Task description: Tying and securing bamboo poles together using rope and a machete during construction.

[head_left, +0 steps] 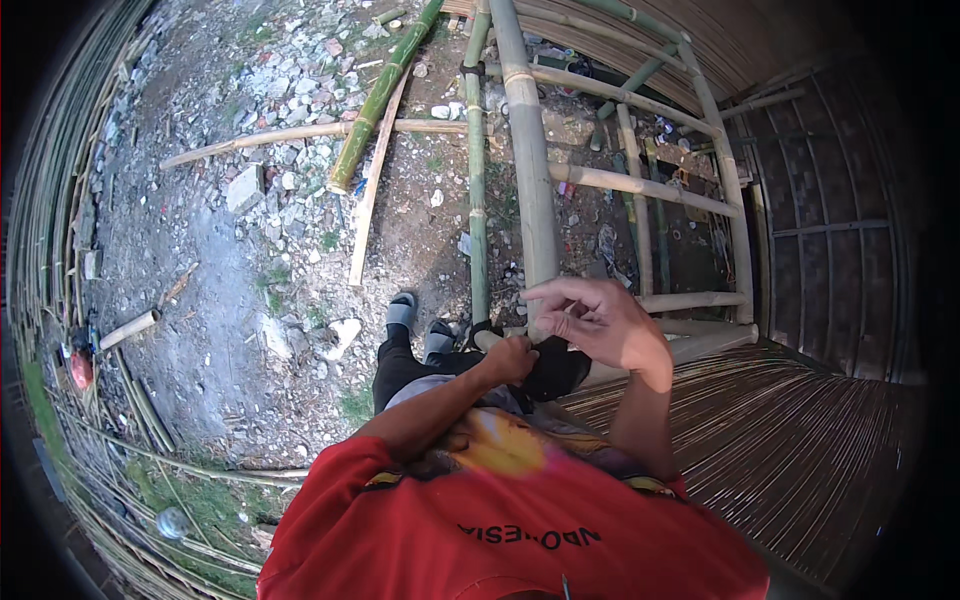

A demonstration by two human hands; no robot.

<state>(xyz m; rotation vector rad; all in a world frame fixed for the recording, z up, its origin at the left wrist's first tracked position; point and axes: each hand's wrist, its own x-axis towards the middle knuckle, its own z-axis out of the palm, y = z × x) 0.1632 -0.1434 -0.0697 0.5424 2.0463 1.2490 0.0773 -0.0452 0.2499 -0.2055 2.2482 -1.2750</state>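
Observation:
My left hand (513,360) is closed in a fist in front of my waist, beside the lower end of a thin green bamboo pole (478,200). What it holds, if anything, is hidden. A black binding (484,328) wraps the joint near it. My right hand (597,322) is raised just right of the left, by a thick pale bamboo pole (530,170). Its index finger points left, apart from the thumb, with the other fingers loosely curled and nothing visible between them. Dark, cloth-like material (556,374) lies below both hands; I cannot tell what it is.
A bamboo frame with crosspieces (650,185) stands ahead to the right. Slatted bamboo (760,440) spreads at the lower right. A green bamboo length (385,100), a split strip (378,190) and rubble (290,90) lie on the ground. Poles (50,200) line the left.

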